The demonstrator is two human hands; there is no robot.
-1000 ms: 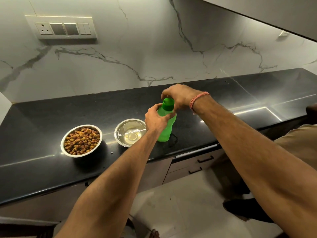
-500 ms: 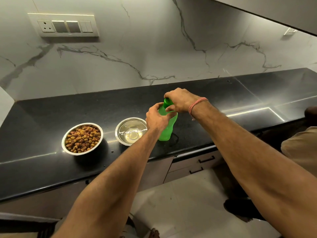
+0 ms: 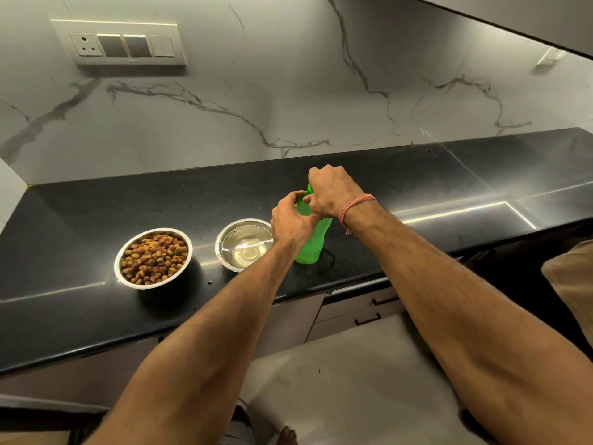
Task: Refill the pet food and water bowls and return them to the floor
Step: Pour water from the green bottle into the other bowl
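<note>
Head view shows the left hand [image 3: 290,220] with its grip wrapped round the upper body of the green water bottle [image 3: 310,248], which stands upright on the black surface [image 3: 96,316]. The right hand [image 3: 330,191] has its grip curled over the cap, which is hidden under the fingers. I judge the cap is being screwed on: brace the bottle firmly, turn only at the top, keep the base planted. Just left of the lower grip sits the steel water bowl [image 3: 224,239], holding clear water. Further left, apart from it, the steel food bowl [image 3: 120,264] is heaped with brown kibble [image 3: 154,256]. Both bowls look filled and have yet to go to the floor.
</note>
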